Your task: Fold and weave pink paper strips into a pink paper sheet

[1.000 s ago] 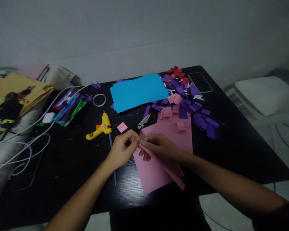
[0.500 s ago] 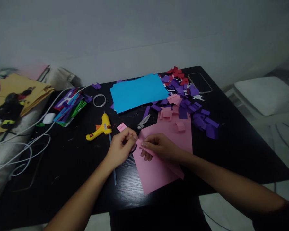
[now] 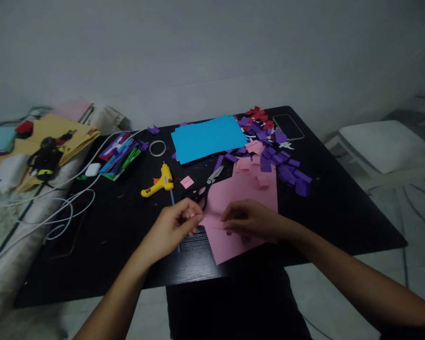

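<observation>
Over a pink paper sheet (image 3: 220,196), my two hands are a short distance apart. My left hand (image 3: 172,229) is closed in a pinch, with a bit of pink paper between its fingertips. My right hand (image 3: 257,219) is also closed, thumb against fingers, on what looks like a thin pink paper strip (image 3: 217,228); its outline blends into the sheet beneath. Scissors (image 3: 214,176) with dark handles lie just beyond my left hand. Near them rests a small folded pink paper piece (image 3: 187,182). More pink pieces (image 3: 262,181) sit on the sheet's far end.
A yellow glue gun (image 3: 163,182) with a glue stick lies left of the scissors. Blue sheets (image 3: 208,139), a tape ring (image 3: 157,148), purple pieces (image 3: 286,174), red pieces (image 3: 257,113) and a phone (image 3: 288,127) lie farther back. White cables (image 3: 69,208) loop at left.
My hands have moved apart, the right one going right; they were together on the pink strip. The view has shifted, and the scissors' handles and small folded piece show more fully.
</observation>
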`<action>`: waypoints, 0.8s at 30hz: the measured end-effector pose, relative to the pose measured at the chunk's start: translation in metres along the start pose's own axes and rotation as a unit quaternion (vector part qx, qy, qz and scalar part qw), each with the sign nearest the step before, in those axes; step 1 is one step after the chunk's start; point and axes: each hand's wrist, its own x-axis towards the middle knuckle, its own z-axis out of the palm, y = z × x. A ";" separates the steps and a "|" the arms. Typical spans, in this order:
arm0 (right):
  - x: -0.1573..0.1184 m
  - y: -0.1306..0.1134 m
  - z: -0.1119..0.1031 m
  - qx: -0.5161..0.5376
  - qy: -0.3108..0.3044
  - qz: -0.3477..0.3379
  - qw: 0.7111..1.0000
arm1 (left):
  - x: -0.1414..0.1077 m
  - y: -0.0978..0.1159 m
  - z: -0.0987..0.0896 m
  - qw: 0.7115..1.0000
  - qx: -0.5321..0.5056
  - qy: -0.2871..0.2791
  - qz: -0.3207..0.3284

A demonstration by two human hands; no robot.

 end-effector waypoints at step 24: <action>-0.061 0.092 0.087 -0.473 0.222 -0.356 0.775 | -0.104 -0.052 0.073 0.940 0.279 0.172 0.093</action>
